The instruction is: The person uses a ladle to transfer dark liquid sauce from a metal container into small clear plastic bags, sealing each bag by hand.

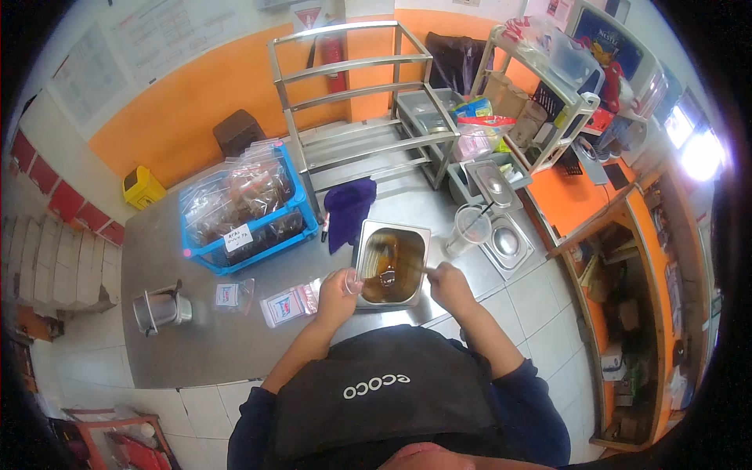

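Observation:
Before me on the steel table stands a deep rectangular stainless steel pan with some brown liquid in its bottom. At its near left corner, my left hand holds a small clear plastic cup by the rim. My right hand, at the pan's right wall, grips the handle of a utensil; its other end is too blurred to make out. A pack of resealable plastic bags lies left of my left hand. Right of the pan stands a tall clear plastic cup with a dark stick in it.
A blue plastic crate full of filled bags stands left, beside a purple cloth and a marker. Steel lids lie right. Behind rises a metal rack. Small steel containers stand far left.

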A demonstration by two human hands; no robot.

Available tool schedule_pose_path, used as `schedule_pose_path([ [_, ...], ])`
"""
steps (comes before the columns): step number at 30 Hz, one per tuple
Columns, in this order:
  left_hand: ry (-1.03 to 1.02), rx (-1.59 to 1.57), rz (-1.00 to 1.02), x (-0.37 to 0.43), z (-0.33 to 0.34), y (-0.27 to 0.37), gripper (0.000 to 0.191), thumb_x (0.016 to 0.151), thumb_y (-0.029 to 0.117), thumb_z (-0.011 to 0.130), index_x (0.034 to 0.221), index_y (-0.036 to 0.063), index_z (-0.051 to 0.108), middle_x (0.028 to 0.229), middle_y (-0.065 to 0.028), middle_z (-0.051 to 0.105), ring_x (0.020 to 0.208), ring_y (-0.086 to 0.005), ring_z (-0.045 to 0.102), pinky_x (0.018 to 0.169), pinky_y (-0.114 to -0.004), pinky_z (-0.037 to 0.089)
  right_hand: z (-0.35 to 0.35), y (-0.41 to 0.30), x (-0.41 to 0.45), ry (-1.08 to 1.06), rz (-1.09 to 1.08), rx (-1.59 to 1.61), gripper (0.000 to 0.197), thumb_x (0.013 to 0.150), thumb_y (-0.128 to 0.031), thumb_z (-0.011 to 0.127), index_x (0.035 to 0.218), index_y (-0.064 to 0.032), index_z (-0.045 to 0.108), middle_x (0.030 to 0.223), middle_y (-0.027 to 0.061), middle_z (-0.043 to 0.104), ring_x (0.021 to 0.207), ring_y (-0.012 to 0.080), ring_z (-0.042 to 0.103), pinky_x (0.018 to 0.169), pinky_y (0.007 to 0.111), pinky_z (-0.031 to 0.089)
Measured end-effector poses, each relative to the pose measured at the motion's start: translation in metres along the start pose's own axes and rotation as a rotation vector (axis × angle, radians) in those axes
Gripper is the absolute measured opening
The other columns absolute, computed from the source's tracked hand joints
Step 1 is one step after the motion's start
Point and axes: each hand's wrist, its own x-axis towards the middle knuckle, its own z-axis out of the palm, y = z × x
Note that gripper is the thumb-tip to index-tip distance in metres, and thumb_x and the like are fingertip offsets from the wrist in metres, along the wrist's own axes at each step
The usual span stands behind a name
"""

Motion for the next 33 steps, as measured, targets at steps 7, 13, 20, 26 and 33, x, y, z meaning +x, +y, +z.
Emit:
schedule_pose_path([
  [7, 0.023, -0.008, 0.021, 0.0, 0.003, -0.004, 0.024, 0.075, 0.011, 0.066, 0.095, 0.001, 0.058, 0.085, -0.0142, 0.06, 0.078, -0.0265, 0.059, 0.071, -0.034, 0.046, -0.006, -0.006, -0.005, -0.015, 0.049, 0.027, 0.028, 0.074, -0.006, 0.052, 0.097, -0.0106, 0.068, 0.077, 0.0169, 0.057, 0.077, 0.0319, 0.057, 0.071, 0.041, 0.046],
  [13, 0.002, -0.025, -0.012, -0.001, 0.007, -0.007, 0.024, 0.076, 0.012, 0.065, 0.096, 0.002, 0.058, 0.083, -0.0129, 0.059, 0.076, -0.0257, 0.058, 0.071, -0.033, 0.046, -0.014, -0.014, -0.007, -0.062, 0.074, -0.077, 0.032, 0.072, -0.002, 0.051, 0.099, -0.0088, 0.066, 0.082, 0.0187, 0.056, 0.074, 0.0343, 0.058, 0.069, 0.042, 0.048],
  [20, 0.0, -0.02, 0.133, -0.004, 0.014, 0.005, 0.019, 0.076, 0.011, 0.064, 0.091, 0.0017, 0.056, 0.078, -0.0133, 0.057, 0.072, -0.0268, 0.056, 0.066, -0.035, 0.044, -0.011, -0.025, 0.003, 0.149, 0.118, -0.124, 0.033, 0.071, -0.005, 0.052, 0.102, -0.0068, 0.063, 0.083, 0.0194, 0.056, 0.073, 0.0347, 0.059, 0.067, 0.042, 0.049],
  [26, 0.001, -0.056, 0.182, -0.007, 0.018, 0.009, 0.014, 0.076, 0.013, 0.062, 0.084, 0.0027, 0.058, 0.075, -0.016, 0.056, 0.07, -0.0333, 0.054, 0.062, -0.04, 0.042, -0.017, -0.031, -0.009, -0.125, 0.134, -0.191, 0.036, 0.07, -0.006, 0.051, 0.103, -0.0083, 0.064, 0.08, 0.0199, 0.058, 0.075, 0.0355, 0.059, 0.07, 0.043, 0.049],
  [33, -0.039, -0.094, 0.2, -0.007, 0.018, 0.005, 0.014, 0.076, 0.011, 0.063, 0.086, 0.0023, 0.058, 0.078, -0.0145, 0.058, 0.071, -0.0302, 0.055, 0.065, -0.037, 0.044, -0.006, 0.0, -0.015, -0.219, 0.162, -0.035, 0.026, 0.075, -0.012, 0.05, 0.094, -0.0088, 0.067, 0.088, 0.0164, 0.064, 0.085, 0.0312, 0.062, 0.079, 0.039, 0.048],
])
